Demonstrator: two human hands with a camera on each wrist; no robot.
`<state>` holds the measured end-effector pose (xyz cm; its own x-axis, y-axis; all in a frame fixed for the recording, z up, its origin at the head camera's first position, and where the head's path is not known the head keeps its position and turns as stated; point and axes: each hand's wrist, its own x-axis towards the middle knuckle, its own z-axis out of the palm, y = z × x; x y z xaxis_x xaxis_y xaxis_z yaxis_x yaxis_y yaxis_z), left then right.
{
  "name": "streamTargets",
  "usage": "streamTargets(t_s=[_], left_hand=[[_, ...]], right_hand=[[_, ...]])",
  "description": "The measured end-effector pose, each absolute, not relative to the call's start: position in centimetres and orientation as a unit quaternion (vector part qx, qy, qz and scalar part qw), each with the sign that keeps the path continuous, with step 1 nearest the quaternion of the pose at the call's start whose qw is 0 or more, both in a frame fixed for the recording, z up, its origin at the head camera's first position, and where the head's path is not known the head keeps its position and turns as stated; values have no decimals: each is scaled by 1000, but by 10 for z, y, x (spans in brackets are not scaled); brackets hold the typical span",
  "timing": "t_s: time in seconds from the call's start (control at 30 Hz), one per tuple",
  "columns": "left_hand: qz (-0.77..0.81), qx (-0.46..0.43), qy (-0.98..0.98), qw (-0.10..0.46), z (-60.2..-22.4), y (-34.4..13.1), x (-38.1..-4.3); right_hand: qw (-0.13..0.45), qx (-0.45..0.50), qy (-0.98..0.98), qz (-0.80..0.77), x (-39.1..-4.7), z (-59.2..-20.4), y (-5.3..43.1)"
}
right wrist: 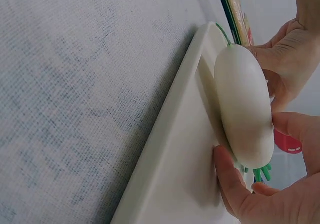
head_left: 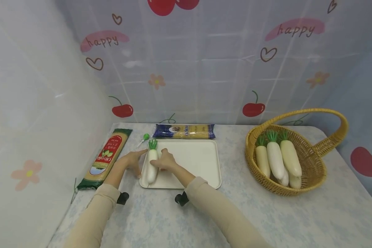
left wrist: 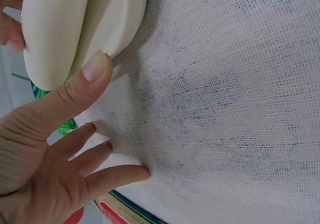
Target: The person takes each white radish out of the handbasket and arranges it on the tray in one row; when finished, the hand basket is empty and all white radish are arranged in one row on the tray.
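A white daikon radish (head_left: 152, 166) with green leaves lies lengthwise along the left side of a shallow white tray (head_left: 198, 165). My right hand (head_left: 165, 161) is over the tray, its thumb touching the radish. In the right wrist view the radish (right wrist: 245, 104) sits between that thumb and the index finger, which rests on the tray beside it. My left hand (head_left: 132, 161) is at the tray's left edge with spread fingers. In the left wrist view, the thumb of my left hand (left wrist: 55, 149) is at the tray's corner, and the other fingers hold nothing.
A wicker basket (head_left: 257, 177) with several radishes stands at the right. A blue-and-gold pasta packet (head_left: 186, 131) lies behind the tray. At the left are a green lollipop (head_left: 146, 136) and a red-and-green Olivoila packet (head_left: 106, 156). A printed curtain (head_left: 198, 69) hangs behind.
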<state>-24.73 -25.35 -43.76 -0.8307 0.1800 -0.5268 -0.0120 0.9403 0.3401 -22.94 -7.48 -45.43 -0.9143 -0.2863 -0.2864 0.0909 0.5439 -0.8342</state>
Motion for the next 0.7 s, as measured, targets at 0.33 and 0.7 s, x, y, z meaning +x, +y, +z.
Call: streamTargets(t_s=[0.33,0.7], left_hand=[[174,34,940,291,-440,-255,-246],[174,47,943,280,-438,-253,-245]], right_hand=[[184,-100,846,-491,-220,-463,-64],[201,-115,833,-503,-208,-455,-36]])
